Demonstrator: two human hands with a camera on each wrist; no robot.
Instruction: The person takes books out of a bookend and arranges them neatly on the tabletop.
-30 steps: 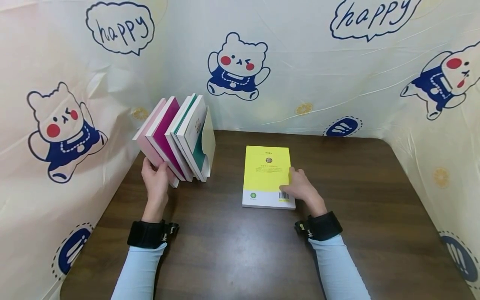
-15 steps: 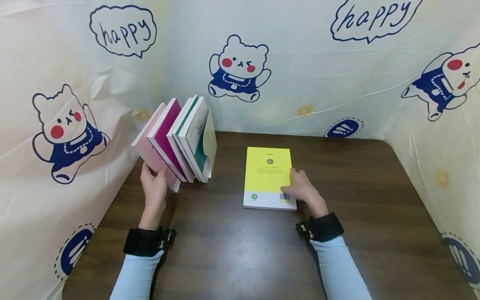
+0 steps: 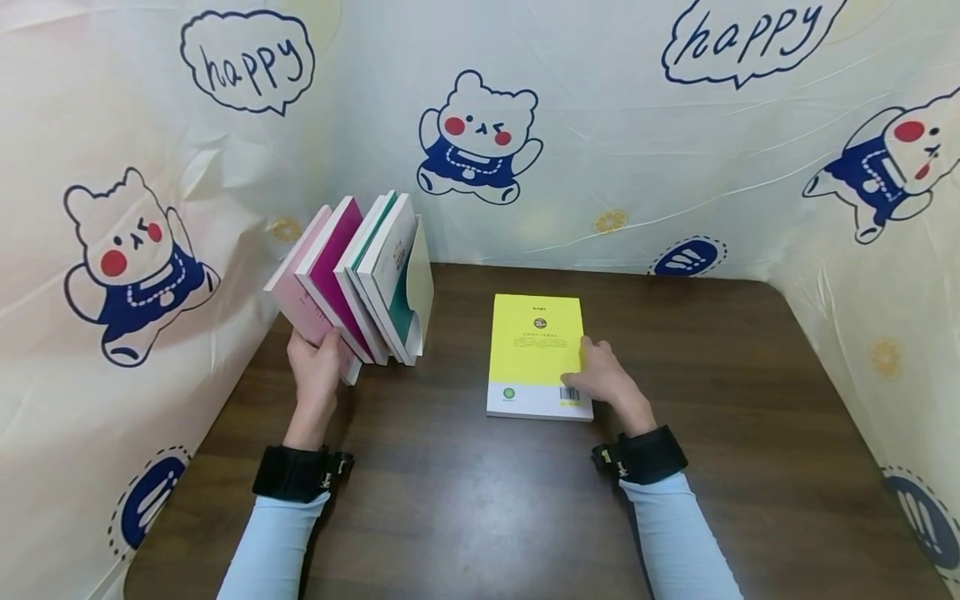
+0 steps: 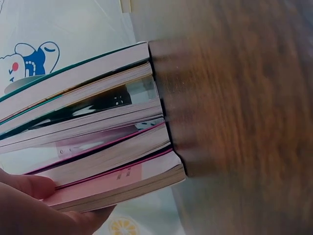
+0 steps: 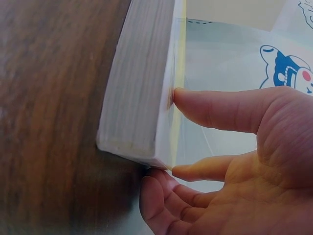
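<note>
My left hand (image 3: 315,375) holds the near lower part of a pink book (image 3: 300,287), the leftmost in a leaning row. In the left wrist view its thumb (image 4: 36,186) presses the pink cover beside the neighbouring book, and the fingers go out of sight behind. Next to it lean a magenta book (image 3: 341,275) and several white and green ones, against a cream bookend (image 3: 422,292). A thick yellow-and-white book (image 3: 532,358) lies flat on the table. My right hand (image 3: 603,375) grips its right edge, thumb on the cover, other fingers curled at the side.
The dark wooden table (image 3: 480,508) extends in front of the books and to the right. A pale curtain (image 3: 600,150) with printed bears encloses the back and both sides. Each wrist wears a black strap (image 3: 292,472).
The pink book has slid slightly toward me out of the row. My left hand drew back with it, then shifted a little forward and right. The right hand stays on the yellow book.
</note>
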